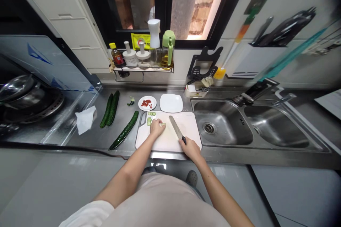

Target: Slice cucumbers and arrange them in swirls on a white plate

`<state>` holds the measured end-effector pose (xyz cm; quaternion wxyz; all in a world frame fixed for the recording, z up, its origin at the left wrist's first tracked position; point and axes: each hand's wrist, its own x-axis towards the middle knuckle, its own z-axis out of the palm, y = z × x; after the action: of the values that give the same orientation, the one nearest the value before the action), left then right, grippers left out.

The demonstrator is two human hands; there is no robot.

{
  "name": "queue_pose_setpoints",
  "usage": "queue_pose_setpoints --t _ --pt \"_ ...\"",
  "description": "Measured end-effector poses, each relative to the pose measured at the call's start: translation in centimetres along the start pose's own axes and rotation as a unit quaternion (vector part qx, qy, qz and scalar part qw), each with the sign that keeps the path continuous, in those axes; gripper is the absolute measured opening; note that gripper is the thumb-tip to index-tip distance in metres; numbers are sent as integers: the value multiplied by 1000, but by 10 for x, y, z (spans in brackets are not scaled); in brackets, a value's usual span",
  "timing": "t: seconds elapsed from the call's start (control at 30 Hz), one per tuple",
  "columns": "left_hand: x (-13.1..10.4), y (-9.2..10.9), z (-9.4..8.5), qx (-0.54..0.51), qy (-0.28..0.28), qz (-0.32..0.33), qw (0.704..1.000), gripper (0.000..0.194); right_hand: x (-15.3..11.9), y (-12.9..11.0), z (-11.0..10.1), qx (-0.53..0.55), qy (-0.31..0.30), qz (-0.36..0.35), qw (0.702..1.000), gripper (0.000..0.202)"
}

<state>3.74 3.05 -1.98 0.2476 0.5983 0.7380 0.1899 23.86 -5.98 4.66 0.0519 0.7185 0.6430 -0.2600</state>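
My right hand (190, 147) is wrapped round the black handle of a kitchen knife (175, 127), whose blade lies over the white cutting board (170, 144) and points away from me. Over the board's left half, my left hand (156, 128) has its fingers closed at a pale green cucumber slice (163, 124). Just beyond that hand, several cut cucumber slices (150, 114) rest on the board. A whole cucumber (124, 131) lies on the counter left of the board, and two more cucumbers (109, 109) lie side by side farther left.
Behind the board stand a small plate of chopped red pieces (147, 103) and a white square plate (171, 103). Cucumber scraps (131, 101) and a white paper (85, 120) lie leftward. A double sink (221, 124) is on the right, a stove pot (20, 94) far left, a bottle rack (144, 68) above.
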Motion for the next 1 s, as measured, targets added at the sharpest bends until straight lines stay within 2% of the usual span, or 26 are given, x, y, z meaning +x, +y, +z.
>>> queue_pose_setpoints --t 0.3,0.4,0.53,0.73,0.87,1.0 --pt "-10 1 1 -2 14 49 999 14 -3 2 9 12 21 22 999 47" --pt "-17 2 0 -51 17 56 997 5 0 -1 8 7 22 20 1000 49" --pt "-30 -1 -3 -140 2 42 989 4 5 -4 5 -1 16 21 1000 50" --pt "-38 -27 -21 -181 44 -25 982 9 7 -4 5 -5 12 17 1000 51" --pt "-32 -49 -37 -164 86 -68 980 10 6 -5 5 -14 5 21 1000 50" --pt "-25 -60 -46 -126 99 -86 983 8 4 -9 2 -27 -1 23 999 49"
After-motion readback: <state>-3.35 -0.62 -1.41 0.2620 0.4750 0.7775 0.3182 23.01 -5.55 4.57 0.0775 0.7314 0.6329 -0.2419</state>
